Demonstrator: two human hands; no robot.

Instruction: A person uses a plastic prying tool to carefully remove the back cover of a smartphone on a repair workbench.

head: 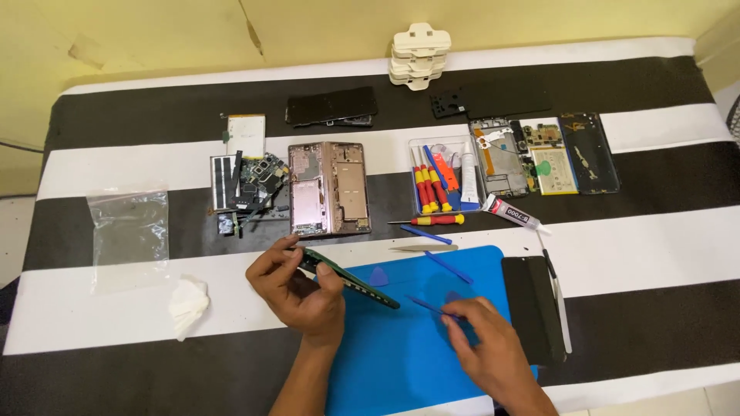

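My left hand (297,289) grips a slim dark phone frame (351,280), held on edge and tilted above the left part of a blue work mat (401,354). My right hand (486,347) rests on the mat and pinches a thin blue pry tool (428,306) whose tip points toward the frame. Two blue triangular picks (379,276) lie on the mat between the hands.
On the black-and-white striped cloth (640,254) lie an opened pink phone body (330,187), loose circuit parts (250,189), a clear tray of red-and-yellow screwdrivers (441,181), a glue tube (515,213), more opened phones (547,154), a black panel (533,308), a plastic bag (129,229), a white tissue (189,304).
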